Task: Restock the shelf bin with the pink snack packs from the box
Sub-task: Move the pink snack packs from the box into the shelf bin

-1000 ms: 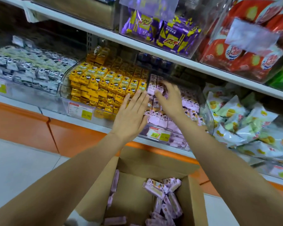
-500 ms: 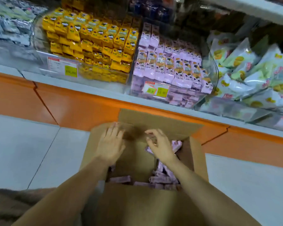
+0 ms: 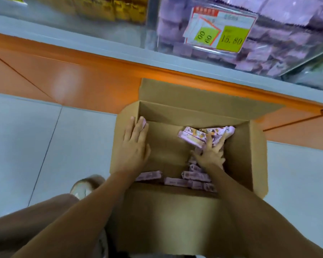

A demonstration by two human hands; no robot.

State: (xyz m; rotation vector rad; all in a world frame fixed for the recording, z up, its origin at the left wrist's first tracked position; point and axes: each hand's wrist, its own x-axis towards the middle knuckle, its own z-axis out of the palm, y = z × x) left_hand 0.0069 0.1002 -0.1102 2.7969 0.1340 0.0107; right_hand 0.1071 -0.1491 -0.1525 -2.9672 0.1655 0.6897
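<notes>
Left hand (image 3: 134, 146) flat, fingers straight, rests on left wall of brown cardboard box (image 3: 246, 155). Right hand (image 3: 211, 155) spread wide, fingers touch pink snack packs (image 3: 190, 136) down in box. Clear plastic shelf bin (image 3: 278, 53) above.

We no longer reach into the shelf bin (image 3: 268, 43); both hands are now down inside the box (image 3: 255, 155). Our left hand (image 3: 134, 146) lies flat against its left wall, and our right hand (image 3: 211, 155) spreads its fingers over the pink snack packs (image 3: 192, 136) (our view tilts down too).
</notes>
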